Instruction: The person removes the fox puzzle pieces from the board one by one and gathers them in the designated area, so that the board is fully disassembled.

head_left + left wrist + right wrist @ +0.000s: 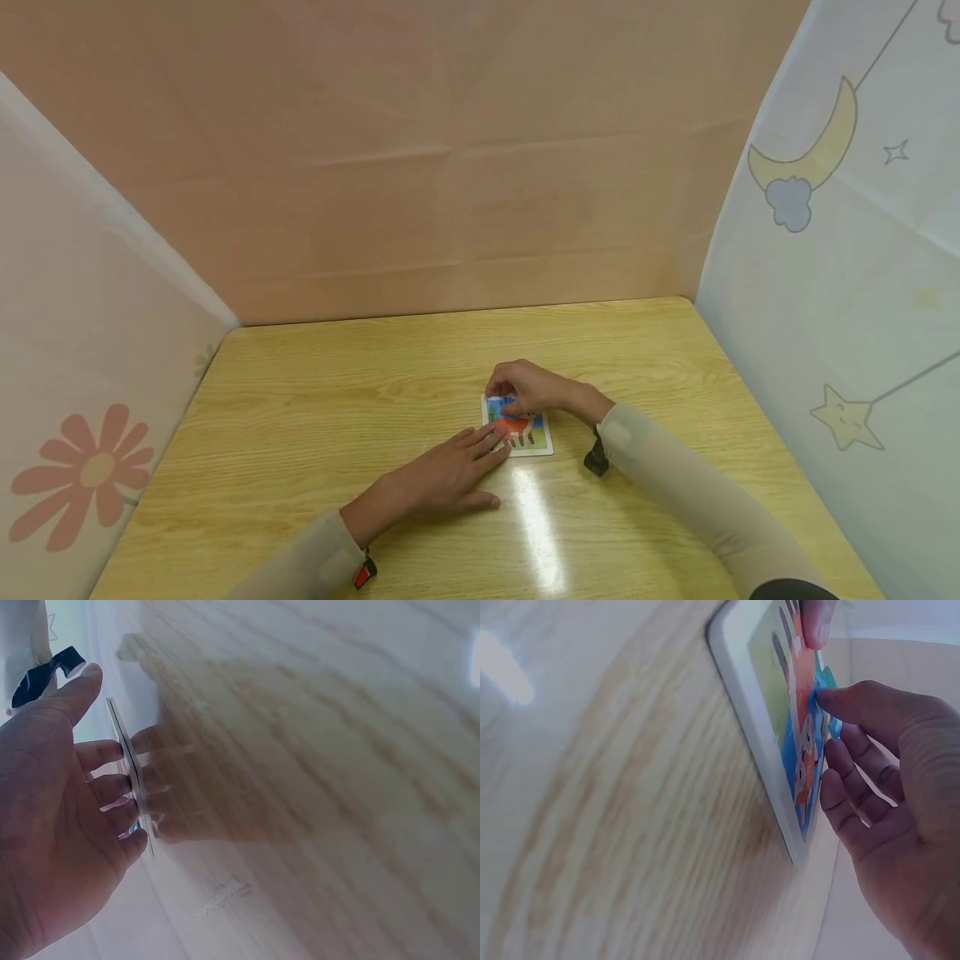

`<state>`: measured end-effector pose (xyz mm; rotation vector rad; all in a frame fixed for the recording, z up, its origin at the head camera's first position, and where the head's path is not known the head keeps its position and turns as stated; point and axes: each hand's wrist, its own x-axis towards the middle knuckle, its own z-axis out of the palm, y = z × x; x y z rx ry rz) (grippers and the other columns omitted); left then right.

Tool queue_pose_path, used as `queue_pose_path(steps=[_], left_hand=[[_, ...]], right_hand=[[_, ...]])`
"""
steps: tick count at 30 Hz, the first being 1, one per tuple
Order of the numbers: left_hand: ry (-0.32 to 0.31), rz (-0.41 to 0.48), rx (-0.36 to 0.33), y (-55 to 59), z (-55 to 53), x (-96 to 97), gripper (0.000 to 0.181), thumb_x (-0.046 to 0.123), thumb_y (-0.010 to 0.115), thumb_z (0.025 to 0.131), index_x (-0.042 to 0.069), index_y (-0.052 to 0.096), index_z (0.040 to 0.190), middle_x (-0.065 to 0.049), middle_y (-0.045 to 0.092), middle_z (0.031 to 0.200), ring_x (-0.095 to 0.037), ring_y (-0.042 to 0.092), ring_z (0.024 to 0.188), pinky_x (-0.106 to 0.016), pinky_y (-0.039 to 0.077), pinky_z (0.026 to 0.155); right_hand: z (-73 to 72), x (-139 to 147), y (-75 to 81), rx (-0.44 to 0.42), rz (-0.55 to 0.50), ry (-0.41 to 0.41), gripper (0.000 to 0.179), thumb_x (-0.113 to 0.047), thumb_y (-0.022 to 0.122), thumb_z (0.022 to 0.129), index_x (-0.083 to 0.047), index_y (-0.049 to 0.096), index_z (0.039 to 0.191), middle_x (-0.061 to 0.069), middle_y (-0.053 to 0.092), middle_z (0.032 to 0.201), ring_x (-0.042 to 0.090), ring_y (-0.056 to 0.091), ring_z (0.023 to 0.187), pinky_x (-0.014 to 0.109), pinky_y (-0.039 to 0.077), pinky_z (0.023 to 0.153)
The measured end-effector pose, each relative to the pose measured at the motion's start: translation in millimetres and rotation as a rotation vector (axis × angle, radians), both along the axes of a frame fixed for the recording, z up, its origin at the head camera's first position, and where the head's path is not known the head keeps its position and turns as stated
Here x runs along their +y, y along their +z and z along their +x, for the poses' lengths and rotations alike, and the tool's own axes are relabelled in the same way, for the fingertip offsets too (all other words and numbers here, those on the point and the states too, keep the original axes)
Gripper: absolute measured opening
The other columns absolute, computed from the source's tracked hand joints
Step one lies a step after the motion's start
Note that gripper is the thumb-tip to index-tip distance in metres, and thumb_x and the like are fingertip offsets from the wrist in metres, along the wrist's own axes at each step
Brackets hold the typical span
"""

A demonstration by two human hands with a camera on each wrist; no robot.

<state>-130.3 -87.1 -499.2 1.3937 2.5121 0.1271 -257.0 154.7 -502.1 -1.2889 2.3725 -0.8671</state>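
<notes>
A small picture puzzle (543,443) with a white border lies flat on the wooden table; its picture has an orange animal, blue sky and green ground. My left hand (456,472) rests its straight fingertips on the puzzle's left and near part, thumb spread apart over the table. At the far left of the puzzle, my right hand (534,387) bends over it. In the right wrist view, thumb and fingers pinch a blue and green puzzle piece (833,728) at the edge. Part of the picture is hidden under both hands.
The pale wooden table (322,392) surrounds the puzzle, with a glare streak near the front. An orange-brown cloth wall (420,208) stands behind, and patterned white cloth walls (810,317) stand at both sides.
</notes>
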Motion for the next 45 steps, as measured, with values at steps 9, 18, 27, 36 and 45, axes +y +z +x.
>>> queue_pose_path(steps=[9,18,27,36,45], left_hand=[[0.002,0.001,0.007,-1.5,-0.7,-0.7,0.08,0.06,0.045,0.109,0.009,0.029,0.168,-0.013,0.017,0.176,-0.028,0.014,0.164,-0.049,0.022,0.131],[0.009,0.014,-0.012,-2.3,-0.3,-0.8,0.08,0.06,0.045,0.109,0.01,0.028,0.168,-0.012,0.016,0.176,-0.028,0.014,0.164,-0.049,0.022,0.131],[0.001,0.021,-0.014,-0.7,-0.2,-0.7,0.079,0.059,0.046,0.109,0.008,0.029,0.168,-0.014,0.016,0.176,-0.029,0.015,0.164,-0.049,0.023,0.131],[0.001,0.031,-0.024,-2.7,0.5,-1.8,0.079,0.059,0.044,0.11,0.008,0.028,0.168,-0.015,0.014,0.177,-0.028,0.014,0.164,-0.049,0.022,0.131],[-0.008,0.032,-0.016,-3.5,1.3,-2.2,0.079,0.059,0.043,0.11,0.008,0.027,0.168,-0.015,0.014,0.177,-0.028,0.014,0.164,-0.047,0.022,0.131]], right_hand=[[2.9,2.4,-0.3,-0.038,-0.047,-0.001,0.032,0.002,0.083,0.088,-0.001,0.074,0.119,0.01,0.068,0.114,0.02,0.067,0.103,0.029,0.06,0.093],[2.5,3.0,-0.6,-0.027,-0.033,0.013,0.033,0.001,0.083,0.089,-0.001,0.075,0.12,0.009,0.071,0.117,0.021,0.069,0.107,0.032,0.06,0.095],[3.7,4.3,2.0,0.035,-0.028,0.03,0.032,-0.003,0.084,0.089,-0.001,0.077,0.12,0.007,0.074,0.115,0.018,0.07,0.108,0.031,0.06,0.096],[5.9,3.7,-0.3,0.064,-0.026,0.004,0.03,-0.007,0.084,0.09,-0.002,0.078,0.119,0.006,0.075,0.115,0.017,0.071,0.106,0.03,0.06,0.094],[2.9,6.8,-6.2,0.092,-0.066,0.004,0.029,-0.008,0.085,0.089,-0.004,0.079,0.116,0.004,0.076,0.113,0.015,0.072,0.105,0.03,0.06,0.093]])
